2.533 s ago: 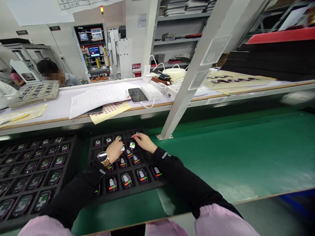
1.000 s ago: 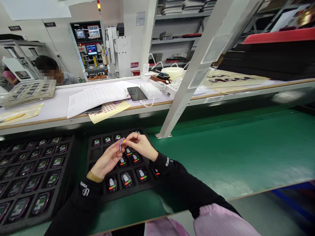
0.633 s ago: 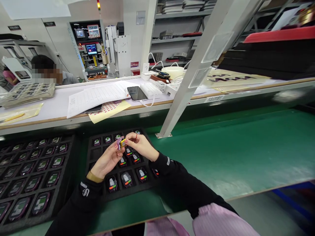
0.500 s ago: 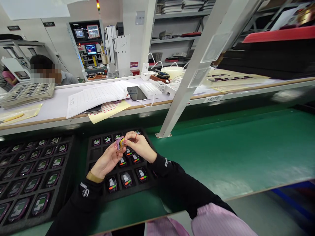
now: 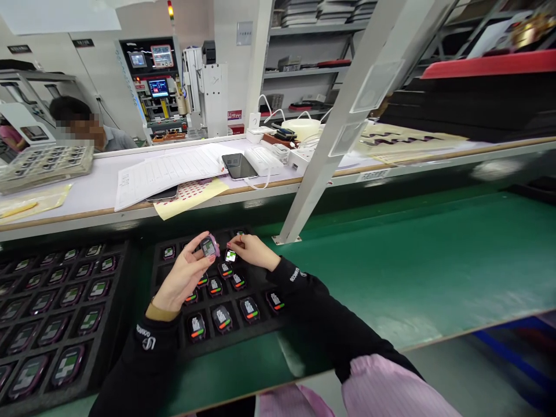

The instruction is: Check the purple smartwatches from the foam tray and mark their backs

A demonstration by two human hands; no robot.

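My left hand (image 5: 181, 278) grips a purple-cased smartwatch module (image 5: 208, 246) by its edges, raised above a black foam tray (image 5: 164, 272), its screen facing me. My right hand (image 5: 254, 251) is just to the right, thumb and fingertips pinched at the upper edge of a second smartwatch (image 5: 231, 255) with a lit green-and-white screen. Whether this one is lifted or rests in its cell I cannot tell. Below the hands, several smartwatches (image 5: 222, 318) with red and green bars on their screens lie in tray cells.
To the left is another foam tray (image 5: 110, 313) filled with smartwatches. A white slanted post (image 5: 299, 214) meets the green bench (image 5: 391, 260) right of my hands. On the raised shelf lie papers (image 5: 169, 174) and a phone (image 5: 240, 166). A co-worker (image 5: 87, 124) sits beyond.
My right hand has come off the watch in my left hand and moved to the second watch. My left hand has turned its watch so the screen faces me.
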